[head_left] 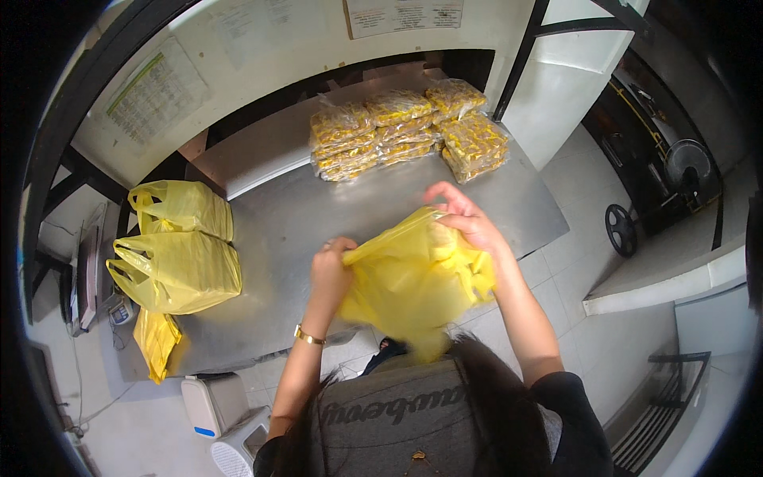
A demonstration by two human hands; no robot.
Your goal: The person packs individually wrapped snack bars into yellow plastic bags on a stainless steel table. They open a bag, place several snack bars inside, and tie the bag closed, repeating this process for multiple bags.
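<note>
A thin yellow plastic bag (405, 278) is stretched between my two hands, in front of my body at the table's near edge. My left hand (332, 266) is closed on its left upper edge; a gold watch sits on that wrist. My right hand (465, 219) pinches the bag's right upper edge, its index finger raised and blurred. The bag hangs loose and crumpled, and nothing can be made out inside it. Beyond my hands, clear plastic packs of yellow-brown food (409, 127) are stacked at the back of the steel table (278, 238).
Two filled yellow bags (187, 274) stand at the table's left end with their handles up. A flat folded yellow bag (157, 342) lies at the left corner. A white bin (213, 404) stands on the floor below. A white wall panel (564, 87) rises at the back right.
</note>
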